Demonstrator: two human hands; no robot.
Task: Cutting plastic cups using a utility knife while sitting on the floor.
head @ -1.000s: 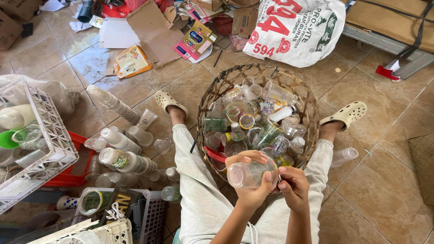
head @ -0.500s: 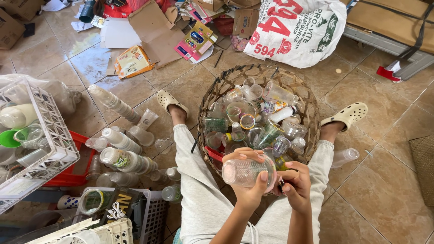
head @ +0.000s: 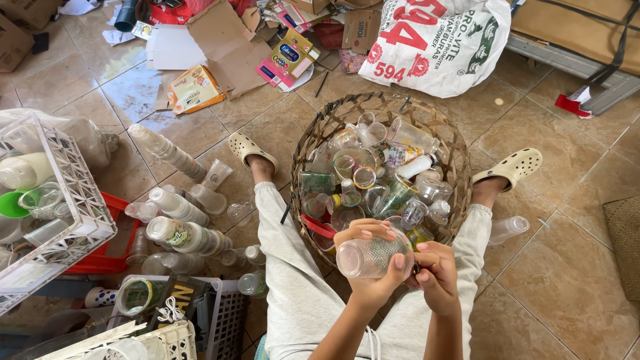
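My left hand [head: 375,267] grips a clear plastic cup [head: 369,254] lying on its side, its base turned to the left. My right hand [head: 437,275] is closed against the cup's mouth end; whether it holds anything of its own is hidden. Both hands hover above my lap, just in front of a round woven basket [head: 311,143] that sits between my legs. The basket is full of several clear plastic cups, bottles and lids [head: 373,180].
Stacks of nested plastic cups [head: 175,217] lie on the tile floor to my left. A white crate [head: 63,193] with containers stands at far left, more crates [head: 200,313] below. A printed white sack [head: 433,40] and flattened cardboard [head: 227,40] lie beyond the basket.
My hands have turned the cup in place, so its base points more to the left. The right hand has closed in on the cup's mouth end.
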